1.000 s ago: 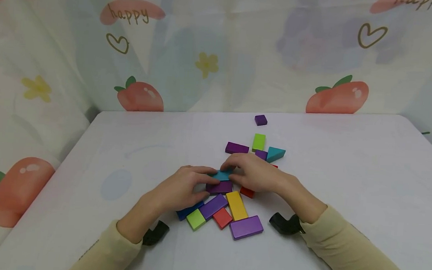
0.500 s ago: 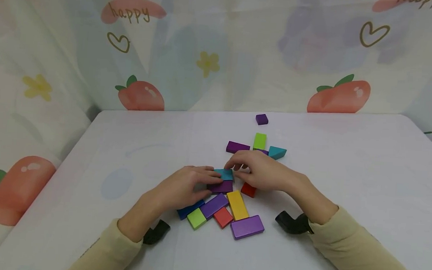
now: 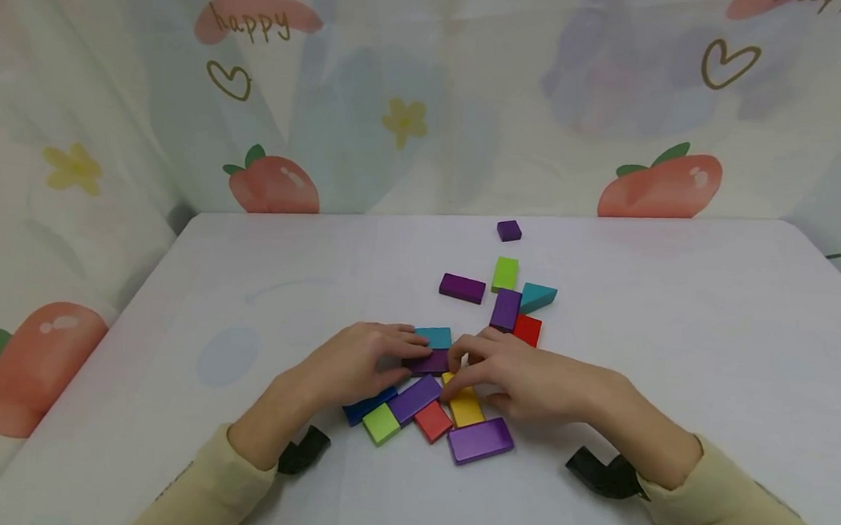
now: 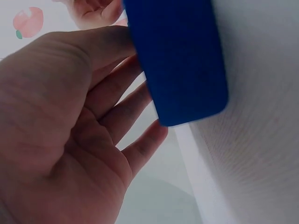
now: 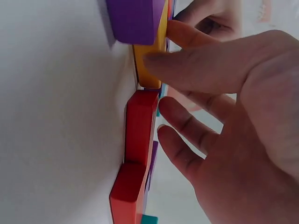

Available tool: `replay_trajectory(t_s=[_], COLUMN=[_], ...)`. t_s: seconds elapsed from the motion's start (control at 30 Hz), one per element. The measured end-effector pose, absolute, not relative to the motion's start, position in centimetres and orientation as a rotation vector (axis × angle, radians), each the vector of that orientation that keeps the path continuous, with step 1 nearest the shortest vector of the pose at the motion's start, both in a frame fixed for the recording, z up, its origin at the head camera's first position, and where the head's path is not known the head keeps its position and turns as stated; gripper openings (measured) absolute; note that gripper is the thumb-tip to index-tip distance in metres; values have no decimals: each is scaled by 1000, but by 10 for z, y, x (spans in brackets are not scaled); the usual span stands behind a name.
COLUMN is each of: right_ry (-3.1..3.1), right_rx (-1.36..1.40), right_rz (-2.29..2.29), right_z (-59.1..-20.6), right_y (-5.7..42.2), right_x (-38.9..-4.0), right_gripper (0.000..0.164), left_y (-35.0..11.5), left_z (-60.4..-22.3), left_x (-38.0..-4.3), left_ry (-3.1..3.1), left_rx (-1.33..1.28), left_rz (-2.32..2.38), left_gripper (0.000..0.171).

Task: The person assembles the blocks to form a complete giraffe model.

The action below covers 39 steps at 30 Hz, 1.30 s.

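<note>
Far end: a small purple block [image 3: 509,231] sits alone near the back edge of the white table [image 3: 283,270]; nearer come a far lime block [image 3: 505,276], a plum block [image 3: 462,288] and a teal triangle [image 3: 537,298].
Middle stretch: a violet block [image 3: 506,309] lies just beside the triangle, with an outer red block [image 3: 528,330] at its right.
In the way: the right hand [image 3: 536,378] screens the ground behind the yellow block; the right wrist view catches 2 red blocks there, nearly in line.
Front cluster: blue block [image 3: 370,406], near lime block [image 3: 382,425], purple bar [image 3: 415,400], near red block [image 3: 433,421] and big purple block [image 3: 480,441], all packed close.
Yellow block [image 3: 466,410]: a flat, plain oblong, slightly slanted, between the purple bar and the right hand, its near end at the big purple block.
Top pair: a bright teal block [image 3: 433,337] lies right behind a dark purple block [image 3: 429,363].
Left fingers: the left hand [image 3: 356,363] lays them loosely extended over the top pair.
Right fingers: bent at the yellow block's far end; whether they pinch it, I cannot tell.
Since 0.5 s ago: the right hand leaves the teal block's side and comes nearer, uncovering the violet block; the left hand stays put.
</note>
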State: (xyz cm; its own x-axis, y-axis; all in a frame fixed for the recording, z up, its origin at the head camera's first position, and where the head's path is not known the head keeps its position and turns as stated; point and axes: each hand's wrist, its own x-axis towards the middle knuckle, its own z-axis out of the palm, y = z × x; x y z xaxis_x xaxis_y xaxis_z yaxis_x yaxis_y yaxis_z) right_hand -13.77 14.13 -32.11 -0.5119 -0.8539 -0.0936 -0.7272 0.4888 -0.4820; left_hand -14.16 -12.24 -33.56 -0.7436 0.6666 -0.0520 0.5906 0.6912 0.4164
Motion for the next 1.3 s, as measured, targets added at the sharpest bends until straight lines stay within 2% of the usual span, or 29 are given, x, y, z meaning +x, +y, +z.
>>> replay_trajectory(t_s=[0.23, 0.43, 0.8, 1.3], right_ry=[2508, 2541, 2620, 2589], right_rx=[-1343, -1301, -1212, -1088], right_rz=[-538, -550, -523, -546], right_z=[-323, -324, -322, -321], right_y=[150, 158, 168, 164], right_x=[-140, -145, -153, -147], right_gripper=[32, 28, 25, 25], left_y=[-122, -122, -120, -118], left_z=[-336, -335, -334, -336], left_x=[-142, -140, -132, -126], left_ry=[2694, 2686, 2739, 2713], left_rx=[1005, 1026, 1096, 1102], left_rz=[545, 538, 479, 513], left_gripper=[39, 38, 33, 32])
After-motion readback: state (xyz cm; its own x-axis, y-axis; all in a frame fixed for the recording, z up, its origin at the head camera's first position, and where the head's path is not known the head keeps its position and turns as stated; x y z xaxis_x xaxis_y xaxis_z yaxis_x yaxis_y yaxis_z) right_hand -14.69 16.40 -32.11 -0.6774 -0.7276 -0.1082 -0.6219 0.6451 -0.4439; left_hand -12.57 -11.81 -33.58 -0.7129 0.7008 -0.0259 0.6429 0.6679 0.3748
